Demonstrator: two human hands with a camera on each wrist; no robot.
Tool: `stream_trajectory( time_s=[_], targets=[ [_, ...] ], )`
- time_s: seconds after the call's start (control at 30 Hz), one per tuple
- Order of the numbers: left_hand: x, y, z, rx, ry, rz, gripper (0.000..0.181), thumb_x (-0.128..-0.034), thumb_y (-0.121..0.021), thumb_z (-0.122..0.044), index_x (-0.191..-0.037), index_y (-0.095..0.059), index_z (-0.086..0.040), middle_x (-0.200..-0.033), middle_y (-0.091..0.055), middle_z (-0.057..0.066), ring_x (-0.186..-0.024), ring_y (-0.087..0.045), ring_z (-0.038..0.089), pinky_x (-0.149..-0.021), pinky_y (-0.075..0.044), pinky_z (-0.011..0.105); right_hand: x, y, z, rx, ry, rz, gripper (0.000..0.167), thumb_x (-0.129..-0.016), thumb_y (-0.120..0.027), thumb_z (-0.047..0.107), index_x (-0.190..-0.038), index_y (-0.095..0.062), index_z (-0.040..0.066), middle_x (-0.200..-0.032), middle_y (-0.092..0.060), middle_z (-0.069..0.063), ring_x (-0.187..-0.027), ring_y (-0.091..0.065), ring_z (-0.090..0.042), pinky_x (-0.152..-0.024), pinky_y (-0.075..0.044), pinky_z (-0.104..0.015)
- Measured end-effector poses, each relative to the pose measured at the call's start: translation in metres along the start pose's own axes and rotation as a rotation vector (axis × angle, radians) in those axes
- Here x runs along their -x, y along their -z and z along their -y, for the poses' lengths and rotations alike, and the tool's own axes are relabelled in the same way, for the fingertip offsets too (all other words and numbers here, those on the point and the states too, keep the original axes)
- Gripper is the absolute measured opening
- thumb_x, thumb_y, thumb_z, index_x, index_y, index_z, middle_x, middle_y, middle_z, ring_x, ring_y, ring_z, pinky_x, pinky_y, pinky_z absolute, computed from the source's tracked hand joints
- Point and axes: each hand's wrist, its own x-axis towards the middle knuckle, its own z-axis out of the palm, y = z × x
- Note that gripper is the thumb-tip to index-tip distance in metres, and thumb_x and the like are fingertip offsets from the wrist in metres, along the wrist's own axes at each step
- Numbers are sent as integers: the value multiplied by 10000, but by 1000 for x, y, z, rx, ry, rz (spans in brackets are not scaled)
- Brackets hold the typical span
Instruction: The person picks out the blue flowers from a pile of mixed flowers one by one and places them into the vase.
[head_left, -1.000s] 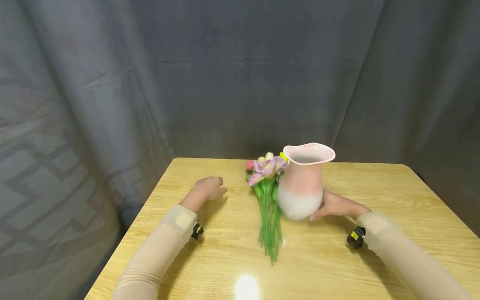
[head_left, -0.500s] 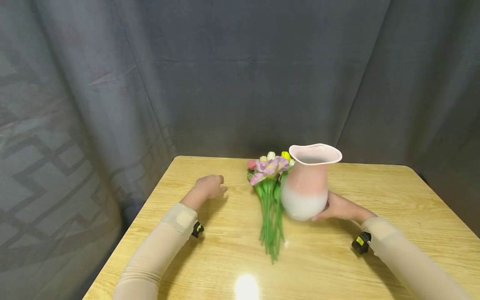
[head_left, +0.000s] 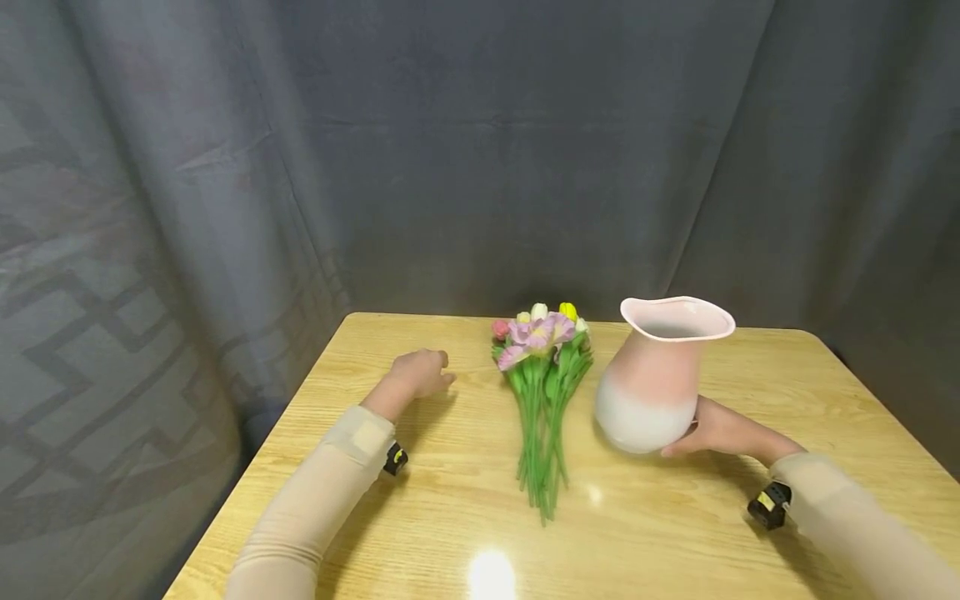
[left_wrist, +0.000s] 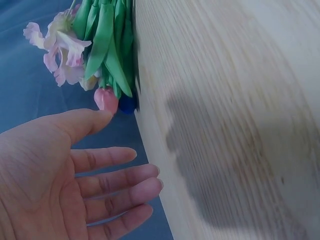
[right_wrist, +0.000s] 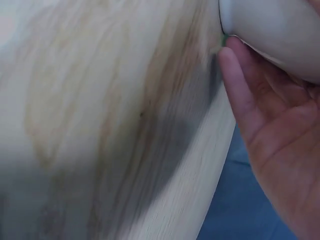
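A pink-and-white vase (head_left: 656, 387) with a wavy rim leans a little to the right in the head view. Low on its right side my right hand (head_left: 716, 429) holds it, the thumb in front and the other fingers mostly hidden. The right wrist view shows fingers (right_wrist: 234, 75) against the underside of the vase (right_wrist: 280, 35). To the vase's left lies a bunch of flowers (head_left: 538, 400), green stems toward me, with pink, white, yellow and lilac heads. My left hand (head_left: 422, 373) hovers left of the flowers, fingers apart and holding nothing, plainly seen in the left wrist view (left_wrist: 85, 175).
The light wooden table (head_left: 450, 508) carries a bright glare spot near its front. Grey curtains (head_left: 495, 167) hang right behind its far edge and along the left side. A dark camera is strapped at each wrist.
My right hand has carried the vase rightward and slightly nearer, away from the flowers, so a gap now separates them. The left hand and the flowers stay in place.
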Motion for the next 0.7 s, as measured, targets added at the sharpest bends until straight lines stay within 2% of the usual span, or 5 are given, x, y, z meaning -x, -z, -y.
stream_trajectory(
  time_s=[0.13,0.27,0.37,0.5,0.7],
  targets=[
    [-3,-1,-2,4,-11,-2,446,-980,-525,-420,-1273,-574,-88,-1252,-639,118,-1124,-618,322,-872,-522,502,3,6,0,-46,-37,7,787,-775,-781,50,-1393,-303,-46,-1286,-541,16,-1086,-556,28,-887,-476,-210],
    [-4,-2,-3,5,-22,4,448,-983,-521,-420,-1279,-569,-87,-1254,-638,116,-1115,-622,317,-863,-526,499,7,11,-1,-62,-114,-9,847,-794,-764,81,-1455,-242,-13,-1416,-428,-127,-1130,-482,114,-918,-431,-180],
    [-4,-1,-4,6,-22,3,448,-985,-518,-419,-1282,-567,-88,-1258,-636,118,-1117,-621,317,-864,-526,500,9,13,-4,-108,-140,-1,832,-808,-749,77,-1459,-239,-16,-1417,-420,-164,-1128,-521,77,-908,-461,-196],
    [-4,0,-6,7,-16,1,447,-982,-523,-418,-1280,-568,-88,-1269,-629,122,-1138,-609,325,-881,-516,513,8,13,-10,-179,-137,18,819,-821,-731,43,-1455,-218,-38,-1336,-491,19,-1112,-587,-6,-889,-497,-227],
    [-10,2,-15,48,-60,-26,433,-974,-534,-423,-1261,-587,-102,-1262,-639,106,-1147,-609,306,-895,-511,496,9,13,-15,-201,-112,10,835,-822,-726,35,-1461,-195,-47,-1272,-487,217,-1115,-570,40,-890,-500,-226]
  ],
)
